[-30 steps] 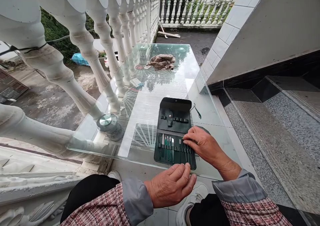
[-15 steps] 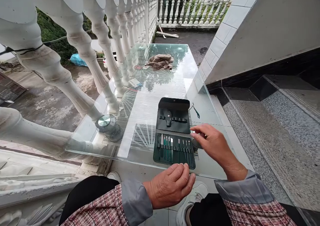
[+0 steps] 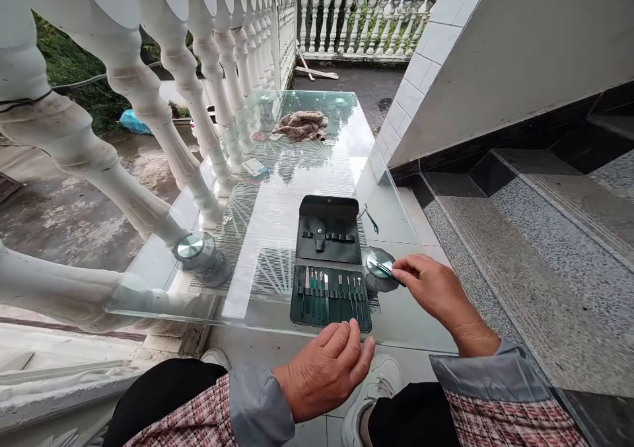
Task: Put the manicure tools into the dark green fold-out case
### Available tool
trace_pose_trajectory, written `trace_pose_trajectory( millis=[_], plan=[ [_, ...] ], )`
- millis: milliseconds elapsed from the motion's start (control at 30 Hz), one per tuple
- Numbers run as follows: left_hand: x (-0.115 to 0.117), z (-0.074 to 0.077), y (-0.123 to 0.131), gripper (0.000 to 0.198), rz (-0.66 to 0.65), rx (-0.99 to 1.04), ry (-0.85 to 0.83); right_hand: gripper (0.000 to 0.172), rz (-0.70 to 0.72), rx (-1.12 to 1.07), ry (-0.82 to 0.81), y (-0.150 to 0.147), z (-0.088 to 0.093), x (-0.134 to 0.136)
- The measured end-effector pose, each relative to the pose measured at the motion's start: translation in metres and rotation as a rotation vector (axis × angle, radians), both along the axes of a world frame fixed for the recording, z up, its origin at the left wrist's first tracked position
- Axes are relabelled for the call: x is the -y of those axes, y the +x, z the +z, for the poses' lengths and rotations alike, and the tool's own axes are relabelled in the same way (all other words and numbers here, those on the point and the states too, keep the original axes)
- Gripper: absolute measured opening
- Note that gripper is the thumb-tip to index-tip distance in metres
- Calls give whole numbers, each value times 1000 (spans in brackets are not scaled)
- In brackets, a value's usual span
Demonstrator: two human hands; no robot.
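An open black tool case point(image 3: 327, 239) lies on the glass table point(image 3: 282, 203), its lower half holding a row of several slim metal tools point(image 3: 329, 290). My right hand point(image 3: 436, 292) is to the right of the case, fingers pinched on a thin metal tool point(image 3: 387, 270) held over the round metal table fitting point(image 3: 379, 270). My left hand point(image 3: 324, 371) rests at the table's near edge just below the case, fingers curled loosely with nothing visible in them. A small pair of scissors-like pliers point(image 3: 369, 216) lies beside the case's upper right corner.
A white balustrade point(image 3: 163, 97) runs along the table's left side. A crumpled brown cloth point(image 3: 301, 125) sits at the far end and a small card point(image 3: 255, 167) near the left edge. Another round metal fitting point(image 3: 195, 252) is at the near left. Granite steps point(image 3: 535, 249) rise to the right.
My right hand has lifted off the row of tools in the case and moved right, now pinching a thin tool it drew out. My left hand stayed at the near edge.
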State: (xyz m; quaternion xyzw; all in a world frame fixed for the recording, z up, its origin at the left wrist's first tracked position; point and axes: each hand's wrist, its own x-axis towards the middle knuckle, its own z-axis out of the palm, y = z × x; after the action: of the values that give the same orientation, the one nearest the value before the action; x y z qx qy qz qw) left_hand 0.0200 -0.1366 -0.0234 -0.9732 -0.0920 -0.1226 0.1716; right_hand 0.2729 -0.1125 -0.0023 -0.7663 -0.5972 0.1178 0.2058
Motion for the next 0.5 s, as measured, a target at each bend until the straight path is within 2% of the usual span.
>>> trace_pose_trajectory(
  millis=[100,300,500],
  plan=[
    [0,1,1,43,5,-21,7,17,59,28,1,-5,-2,0],
    [0,0,1,42,-2,4,14,15,-1,141,-56,-11,-4,-1],
    [0,-2,-1,42,-1,17,9,17,-13,150,-124,-15,-1,-2]
  ],
)
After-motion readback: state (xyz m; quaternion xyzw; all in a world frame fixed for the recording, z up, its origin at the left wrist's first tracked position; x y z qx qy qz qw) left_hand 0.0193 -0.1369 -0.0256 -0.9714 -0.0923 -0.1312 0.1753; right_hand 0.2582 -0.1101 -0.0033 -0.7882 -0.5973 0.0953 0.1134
